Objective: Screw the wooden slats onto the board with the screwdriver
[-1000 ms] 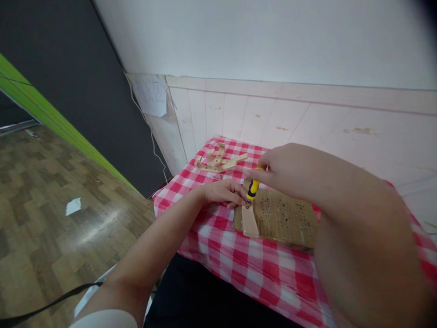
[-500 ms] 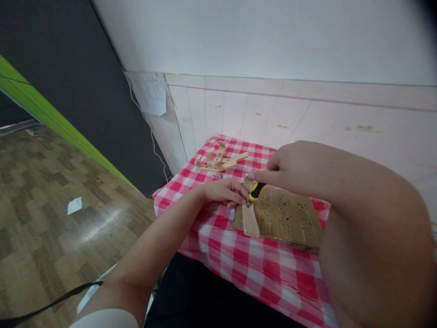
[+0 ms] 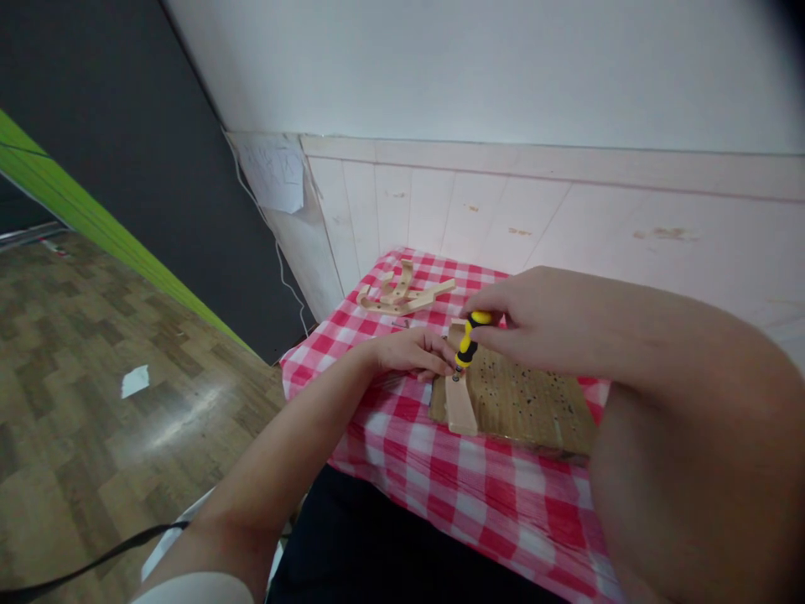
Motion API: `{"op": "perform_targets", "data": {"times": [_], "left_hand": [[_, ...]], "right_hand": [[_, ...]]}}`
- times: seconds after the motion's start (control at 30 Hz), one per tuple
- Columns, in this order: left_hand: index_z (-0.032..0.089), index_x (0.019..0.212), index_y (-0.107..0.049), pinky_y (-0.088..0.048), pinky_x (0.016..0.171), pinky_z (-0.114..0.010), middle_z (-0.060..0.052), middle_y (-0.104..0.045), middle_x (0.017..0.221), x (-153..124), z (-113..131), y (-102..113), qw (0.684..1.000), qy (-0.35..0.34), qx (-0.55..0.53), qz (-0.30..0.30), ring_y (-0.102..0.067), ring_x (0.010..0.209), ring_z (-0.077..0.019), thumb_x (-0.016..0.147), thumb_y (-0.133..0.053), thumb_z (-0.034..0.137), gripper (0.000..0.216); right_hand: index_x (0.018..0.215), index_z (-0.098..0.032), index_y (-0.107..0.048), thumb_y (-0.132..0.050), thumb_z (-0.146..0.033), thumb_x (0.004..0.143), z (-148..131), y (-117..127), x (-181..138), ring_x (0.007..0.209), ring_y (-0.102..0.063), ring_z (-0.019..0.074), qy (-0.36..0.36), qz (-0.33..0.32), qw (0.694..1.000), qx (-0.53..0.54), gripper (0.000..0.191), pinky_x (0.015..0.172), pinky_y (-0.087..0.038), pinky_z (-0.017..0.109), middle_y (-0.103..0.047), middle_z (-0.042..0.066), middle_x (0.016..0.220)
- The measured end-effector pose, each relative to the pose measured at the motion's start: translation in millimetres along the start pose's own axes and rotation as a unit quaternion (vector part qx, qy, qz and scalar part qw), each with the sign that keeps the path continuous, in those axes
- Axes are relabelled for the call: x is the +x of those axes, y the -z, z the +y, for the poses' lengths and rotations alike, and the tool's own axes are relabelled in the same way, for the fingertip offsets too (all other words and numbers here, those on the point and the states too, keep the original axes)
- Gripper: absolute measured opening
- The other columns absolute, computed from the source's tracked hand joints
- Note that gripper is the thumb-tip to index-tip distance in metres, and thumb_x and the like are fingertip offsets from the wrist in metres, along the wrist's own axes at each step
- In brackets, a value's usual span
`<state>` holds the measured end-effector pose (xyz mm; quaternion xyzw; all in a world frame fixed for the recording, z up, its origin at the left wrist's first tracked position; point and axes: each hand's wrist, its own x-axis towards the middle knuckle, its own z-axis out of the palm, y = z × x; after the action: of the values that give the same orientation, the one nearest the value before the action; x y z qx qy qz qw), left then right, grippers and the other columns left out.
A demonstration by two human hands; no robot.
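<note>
A pale wooden hook piece (image 3: pixel 461 409) lies along the left side of a brown board (image 3: pixel 521 394) marked with many small dark holes. My left hand (image 3: pixel 418 351) is closed at the hook's left edge, fingertips beside a dark screw (image 3: pixel 456 377) in it. A short yellow-and-black screwdriver (image 3: pixel 466 342) stands tilted over that screw, its tip close to my left fingertips. My right hand (image 3: pixel 512 309) grips the screwdriver's handle from the right with thumb and fingers. Whether the tip sits in the screw head is too small to tell.
Several more wooden hooks (image 3: pixel 402 295) lie at the back left of the table, with a small screw (image 3: pixel 401 324) in front of them. A red-and-white checked cloth (image 3: pixel 503 495) covers the table. A white panelled wall (image 3: pixel 478 210) rises directly behind.
My right hand has shifted its grip on the screwdriver, and more of the yellow handle top now shows. The screwdriver stands more upright. My left hand and the hook piece stay in place.
</note>
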<state>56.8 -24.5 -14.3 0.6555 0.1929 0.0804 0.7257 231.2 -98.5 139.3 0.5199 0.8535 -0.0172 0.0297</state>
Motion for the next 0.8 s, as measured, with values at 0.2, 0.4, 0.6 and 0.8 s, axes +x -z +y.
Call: {"op": "perform_targets", "data": {"times": [0.2,0.4,0.6,0.8], "left_hand": [[0.009,0.084,-0.07,-0.023,0.041,-0.017,0.004,-0.052,0.043,0.0,-0.7,-1.5,1.0,0.006,-0.003,0.008,-0.038,0.037,-0.0049,0.075,-0.073,0.025,0.018],[0.009,0.081,-0.07,-0.025,0.042,-0.017,0.004,-0.053,0.044,-1.9,4.7,-3.3,1.0,0.002,0.002,0.01,-0.041,0.039,-0.0048,0.075,-0.072,0.022,0.014],[0.009,0.084,-0.072,-0.026,0.041,-0.016,0.004,-0.053,0.044,-0.1,3.5,-1.2,1.0,0.005,0.003,-0.002,-0.041,0.039,-0.005,0.074,-0.073,0.023,0.017],[0.01,0.084,-0.072,-0.025,0.041,-0.016,0.004,-0.053,0.044,0.8,1.0,-0.6,1.0,0.018,-0.007,0.008,-0.04,0.038,-0.0053,0.072,-0.076,0.025,0.02]], "right_hand": [[0.076,-0.017,-0.073,-0.036,-0.064,0.087,-8.8,1.8,20.5,0.058,-0.056,0.0197,-0.101,-0.018,0.993,-0.053,0.061,0.056,-0.033,0.032,-0.064,0.011,0.063],[0.098,-0.023,-0.074,-0.042,-0.043,0.089,0.0,-5.9,16.3,0.066,-0.059,0.0175,-0.029,0.009,1.0,0.001,0.039,0.06,-0.036,0.03,-0.072,0.008,0.083],[0.101,-0.025,-0.074,-0.048,-0.04,0.084,10.0,-6.8,5.0,0.062,-0.059,0.0157,0.017,0.001,1.0,0.016,0.034,0.056,-0.036,0.028,-0.072,0.004,0.079],[0.075,-0.018,-0.074,-0.039,-0.057,0.088,-7.0,0.9,13.8,0.058,-0.058,0.0205,-0.132,-0.025,0.988,-0.081,0.054,0.053,-0.034,0.032,-0.068,0.012,0.067]]}}
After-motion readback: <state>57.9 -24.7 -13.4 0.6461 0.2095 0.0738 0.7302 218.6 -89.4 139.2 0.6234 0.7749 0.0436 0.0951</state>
